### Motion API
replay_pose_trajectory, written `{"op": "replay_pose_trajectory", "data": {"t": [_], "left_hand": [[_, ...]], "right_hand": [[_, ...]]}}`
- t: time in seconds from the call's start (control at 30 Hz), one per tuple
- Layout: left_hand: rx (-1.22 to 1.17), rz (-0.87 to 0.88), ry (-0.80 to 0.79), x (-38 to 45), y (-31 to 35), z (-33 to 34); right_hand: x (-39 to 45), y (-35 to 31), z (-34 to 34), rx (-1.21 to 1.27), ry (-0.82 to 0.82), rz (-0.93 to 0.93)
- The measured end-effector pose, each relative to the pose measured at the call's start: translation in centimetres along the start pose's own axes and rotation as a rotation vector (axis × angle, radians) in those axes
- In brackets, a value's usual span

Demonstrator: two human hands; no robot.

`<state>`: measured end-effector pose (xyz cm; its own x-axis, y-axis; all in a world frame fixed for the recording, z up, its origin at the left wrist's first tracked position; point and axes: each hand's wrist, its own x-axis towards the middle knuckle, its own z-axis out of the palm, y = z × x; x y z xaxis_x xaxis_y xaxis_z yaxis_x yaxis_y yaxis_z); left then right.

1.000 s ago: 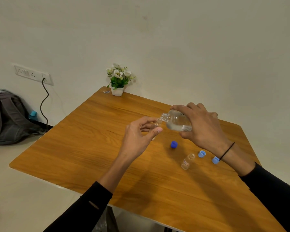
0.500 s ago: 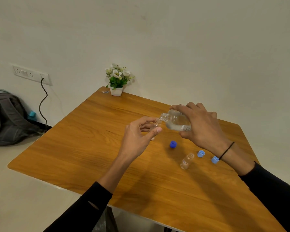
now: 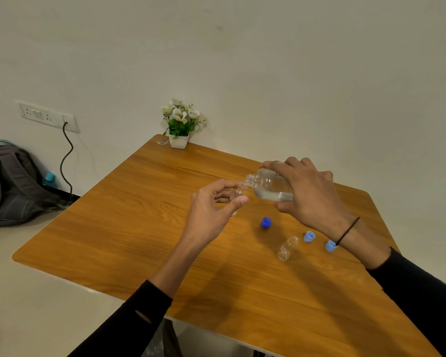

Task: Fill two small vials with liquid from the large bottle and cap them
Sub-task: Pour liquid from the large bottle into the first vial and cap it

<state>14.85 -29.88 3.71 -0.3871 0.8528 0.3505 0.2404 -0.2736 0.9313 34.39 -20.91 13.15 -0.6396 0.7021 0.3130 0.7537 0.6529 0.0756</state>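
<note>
1. Large bottle [image 3: 269,188]: clear, uncapped, tipped nearly flat above the table [image 3: 139,228], neck pointing to the person's left. Liquid pools along its lower side. Mouth sits right at the mouth of the first vial [image 3: 238,193]; can't tell if they touch
2. First vial: clear, held about upright in the air, mostly hidden by fingers. Fill level not readable, no visible stream
3. Right hand [image 3: 309,199]: wrapped over the bottle body from above, fingers curled round it, thumb underneath
4. Left hand [image 3: 211,207]: pinches the vial between thumb and curled fingers, just left of the bottle neck
5. Second vial [image 3: 287,248]: on the table nearer the person, open, looks empty, red-marked label. Appears to lean, but upright or lying is hard to call from this angle
6. Caps: dark blue cap [image 3: 266,222] on the table below the bottle, likely the bottle's. Two light blue caps [image 3: 309,236] [image 3: 330,245] to the right of the second vial, the far one partly under the right wrist
7. Step, my read: pouring into vial one, early in the task. Nothing capped
8. Next needs: small extra tilt only, mouths kept lined up, since the narrow vial neck overflows easily. Then bottle back level, light blue cap onto vial one, repeat on vial two
9. Beyond: potted flowers [image 3: 180,124] at the far table corner, backpack [image 3: 8,181] on the floor at left
</note>
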Motion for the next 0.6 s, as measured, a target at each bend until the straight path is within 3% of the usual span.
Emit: {"op": "replay_pose_trajectory", "data": {"t": [0.6], "left_hand": [[-0.011,-0.008,0.001,0.15,-0.10,0.01]], "right_hand": [[0.14,-0.05,-0.07,-0.012,-0.002,-0.005]]}}
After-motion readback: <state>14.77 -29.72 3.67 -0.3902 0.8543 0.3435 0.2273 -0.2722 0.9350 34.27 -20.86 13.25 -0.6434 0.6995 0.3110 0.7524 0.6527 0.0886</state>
